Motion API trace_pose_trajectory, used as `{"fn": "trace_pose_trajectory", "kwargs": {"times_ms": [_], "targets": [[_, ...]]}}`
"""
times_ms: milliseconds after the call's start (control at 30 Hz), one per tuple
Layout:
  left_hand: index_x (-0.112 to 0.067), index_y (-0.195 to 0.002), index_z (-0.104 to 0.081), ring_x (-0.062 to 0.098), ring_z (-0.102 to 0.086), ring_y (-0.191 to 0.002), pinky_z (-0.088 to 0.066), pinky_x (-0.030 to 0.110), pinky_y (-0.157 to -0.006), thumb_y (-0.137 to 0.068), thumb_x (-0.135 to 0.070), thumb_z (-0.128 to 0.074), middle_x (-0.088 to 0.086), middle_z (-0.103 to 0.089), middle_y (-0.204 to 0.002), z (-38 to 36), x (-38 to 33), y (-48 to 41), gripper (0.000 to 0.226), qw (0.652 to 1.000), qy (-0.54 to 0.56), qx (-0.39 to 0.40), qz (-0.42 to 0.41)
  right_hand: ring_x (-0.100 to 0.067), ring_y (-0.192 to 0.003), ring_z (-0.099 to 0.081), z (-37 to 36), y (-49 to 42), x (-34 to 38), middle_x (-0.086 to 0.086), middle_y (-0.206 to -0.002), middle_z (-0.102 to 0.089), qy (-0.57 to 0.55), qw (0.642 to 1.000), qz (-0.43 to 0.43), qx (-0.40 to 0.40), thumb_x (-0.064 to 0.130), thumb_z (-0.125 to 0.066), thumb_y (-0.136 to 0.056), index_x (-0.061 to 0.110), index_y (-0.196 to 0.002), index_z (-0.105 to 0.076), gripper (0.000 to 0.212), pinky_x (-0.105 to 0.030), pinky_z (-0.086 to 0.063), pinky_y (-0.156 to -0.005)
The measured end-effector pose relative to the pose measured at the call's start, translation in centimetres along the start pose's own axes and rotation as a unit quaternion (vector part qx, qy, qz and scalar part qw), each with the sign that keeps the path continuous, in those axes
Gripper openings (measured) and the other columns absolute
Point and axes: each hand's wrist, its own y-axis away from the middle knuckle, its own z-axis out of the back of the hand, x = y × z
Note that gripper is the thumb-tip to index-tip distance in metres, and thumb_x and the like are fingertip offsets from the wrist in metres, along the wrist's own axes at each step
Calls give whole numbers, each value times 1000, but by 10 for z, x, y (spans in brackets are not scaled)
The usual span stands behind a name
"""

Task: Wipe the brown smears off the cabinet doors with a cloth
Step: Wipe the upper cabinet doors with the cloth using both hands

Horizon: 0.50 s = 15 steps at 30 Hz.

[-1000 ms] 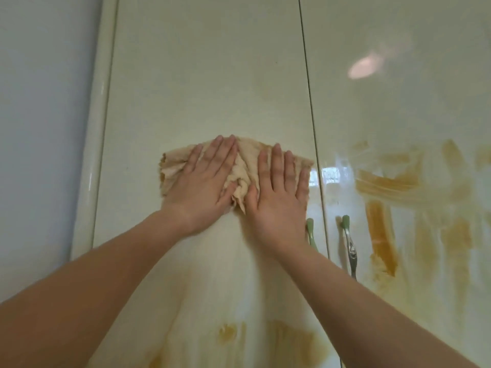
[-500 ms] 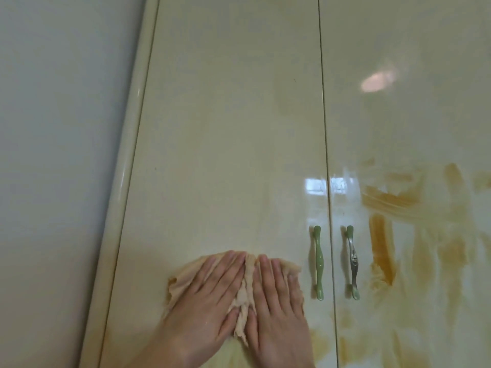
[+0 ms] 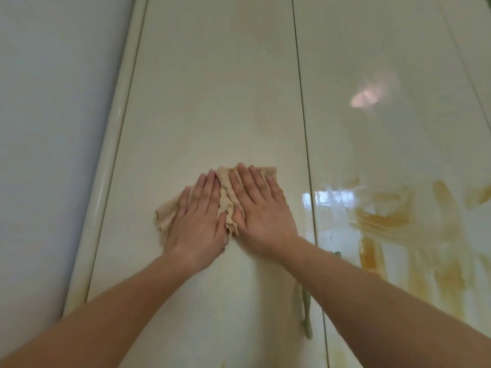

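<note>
Cloth (image 3: 225,200) higher; smears (image 3: 382,221) rightward.

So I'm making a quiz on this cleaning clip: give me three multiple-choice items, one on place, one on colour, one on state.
1. Where is the cloth?
A. on the left door
B. on the right door
C. on the wall

2. What colour is the door handle?
A. black
B. green
C. red

3. How do the hands lie?
A. fisted
B. flat with fingers spread
C. off the cloth

Answers: 1 A, it lies on the left door, left of the seam. 2 B, it shows pale green. 3 B, left hand and right hand press flat on the cloth.
</note>
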Motion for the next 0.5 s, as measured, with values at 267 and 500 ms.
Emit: {"fn": "trace_pose_trajectory", "kwargs": {"times_ms": [267, 500], "targets": [[-13, -159, 11, 10, 21, -152, 10, 38, -125, -103, -41, -9, -1, 18, -168, 19, -28, -149, 66, 1000, 18, -19, 6, -14, -157, 5, 45, -98, -105, 5, -171, 0, 30, 997, -65, -35, 50, -19, -103, 27, -163, -6, 66, -41, 8, -127], [-13, -161, 5, 12, 16, -154, 7, 41, -126, -102, -43, -13, -2, 13, -169, 30, -55, -215, 68, 999, 10, -9, -42, -15, -157, 6, 59, -112, -144, 4, -171, 1, 49, 995, -82, -38, 42, -21, -106, 27, -163, -4, 61, -39, 11, -125]]}}
